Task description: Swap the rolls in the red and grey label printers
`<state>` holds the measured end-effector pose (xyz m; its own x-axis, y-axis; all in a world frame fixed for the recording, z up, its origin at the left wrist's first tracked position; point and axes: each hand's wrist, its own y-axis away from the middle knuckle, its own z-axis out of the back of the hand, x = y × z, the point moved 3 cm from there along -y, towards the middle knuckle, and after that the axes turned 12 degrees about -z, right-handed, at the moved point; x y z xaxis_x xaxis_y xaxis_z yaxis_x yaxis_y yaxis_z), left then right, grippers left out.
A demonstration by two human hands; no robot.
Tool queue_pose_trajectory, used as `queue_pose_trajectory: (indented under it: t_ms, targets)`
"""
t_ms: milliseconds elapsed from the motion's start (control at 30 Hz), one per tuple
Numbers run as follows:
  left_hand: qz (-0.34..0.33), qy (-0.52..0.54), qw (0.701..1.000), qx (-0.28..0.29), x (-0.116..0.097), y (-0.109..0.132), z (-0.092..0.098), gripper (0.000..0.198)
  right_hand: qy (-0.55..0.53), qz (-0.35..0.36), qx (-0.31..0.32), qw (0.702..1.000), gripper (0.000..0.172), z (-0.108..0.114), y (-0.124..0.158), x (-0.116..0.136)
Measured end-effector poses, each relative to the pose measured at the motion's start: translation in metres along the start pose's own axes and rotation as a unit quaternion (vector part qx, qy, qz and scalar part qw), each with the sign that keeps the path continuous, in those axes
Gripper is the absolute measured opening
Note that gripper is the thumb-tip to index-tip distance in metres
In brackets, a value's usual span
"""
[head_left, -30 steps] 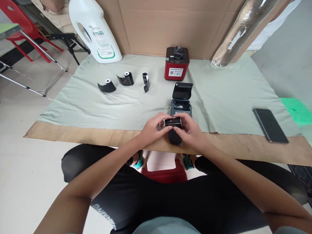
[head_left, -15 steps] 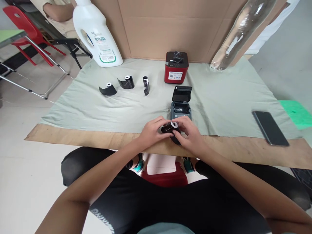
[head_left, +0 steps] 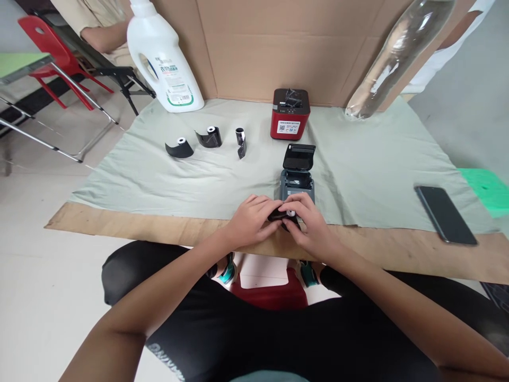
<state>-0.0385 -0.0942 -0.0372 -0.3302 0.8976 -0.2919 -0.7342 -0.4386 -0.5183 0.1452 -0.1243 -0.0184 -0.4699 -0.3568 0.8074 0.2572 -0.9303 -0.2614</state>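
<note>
- A small black roll (head_left: 275, 215) with a white core is held in two bare hands at the middle of the bench's near edge, in front of the body of a dark handheld device; whether roll and device touch cannot be told.
- The left hand (head_left: 249, 222) has its fingers and thumb clamped on the roll's left part.
- The right hand (head_left: 314, 228) grips the other end, forefinger curved over the top and thumb below, the pale core showing between them.
- The handheld device (head_left: 297, 185) lies on the bench's centre line, its black lid (head_left: 299, 157) raised toward the far edge, its near part largely covered by the hands.
- Behind it, toward the far edge, stands a red box-shaped machine (head_left: 290, 120) with a black top and a white label.
- Three other dark rolls rest in the left half of the bench: a leftmost roll (head_left: 181, 149) and a middle roll (head_left: 212, 138), each with a strip curling off to the left, and a third roll (head_left: 240, 139) whose loose end trails toward the near edge.
- A black phone (head_left: 445, 215) lies at the near right corner.
- A white jug (head_left: 169, 63) stands at the far left corner; a clear plastic-wrapped object (head_left: 384, 71) leans at the far right.
- Pale green cloth (head_left: 377, 170) covers the bench (head_left: 151, 218) except for a bare wooden strip along the near edge.
</note>
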Motion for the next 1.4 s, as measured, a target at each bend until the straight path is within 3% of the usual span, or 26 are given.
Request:
queue_pose_trajectory:
  t_ms: [267, 367, 500, 600, 700, 767, 867, 1000, 1133, 1267, 1400]
  targets:
    - [0.011, -0.004, 0.991, -0.134, 0.000, 0.001, 0.006, 0.020, -0.106, -0.151, 0.000, 0.983, 0.024, -0.004, 0.000, -0.007]
    - [0.015, -0.033, 0.992, -0.123, 0.000, 0.001, 0.007, 0.017, -0.061, -0.132, -0.002, 0.989, 0.025, -0.003, 0.000, -0.004]
    - [0.005, -0.038, 0.994, -0.099, -0.002, 0.000, 0.006, 0.030, -0.003, -0.088, -0.033, 0.996, 0.018, 0.002, -0.002, -0.001]
    - [0.003, -0.044, 0.995, -0.087, -0.003, 0.000, 0.005, 0.031, 0.009, -0.065, -0.026, 0.998, 0.025, 0.002, -0.004, -0.001]
    - [0.000, -0.028, 0.996, -0.088, 0.002, -0.002, 0.010, 0.027, -0.042, -0.091, -0.012, 0.995, 0.035, -0.001, -0.002, -0.004]
    - [0.031, -0.019, 0.993, -0.109, 0.014, -0.003, 0.020, 0.028, -0.095, -0.120, -0.011, 0.988, 0.043, -0.005, 0.001, -0.007]
    - [0.163, -0.031, 0.972, -0.165, 0.052, 0.002, 0.045, 0.033, -0.137, -0.140, -0.014, 0.981, 0.048, -0.013, 0.009, -0.011]
    - [0.367, -0.071, 0.901, -0.221, 0.116, 0.018, 0.080, 0.036, -0.131, -0.145, 0.026, 0.980, 0.039, -0.028, 0.020, -0.016]
    - [0.489, -0.105, 0.835, -0.230, 0.166, 0.033, 0.095, 0.034, -0.070, -0.084, 0.070, 0.992, 0.036, -0.035, 0.027, -0.016]
    - [0.544, -0.099, 0.809, -0.199, 0.189, 0.041, 0.087, 0.032, -0.025, -0.031, 0.089, 0.995, 0.040, -0.033, 0.029, -0.013]
    - [0.543, -0.125, 0.811, -0.179, 0.185, 0.042, 0.085, 0.034, -0.017, -0.012, 0.111, 0.994, 0.045, -0.032, 0.031, -0.011]
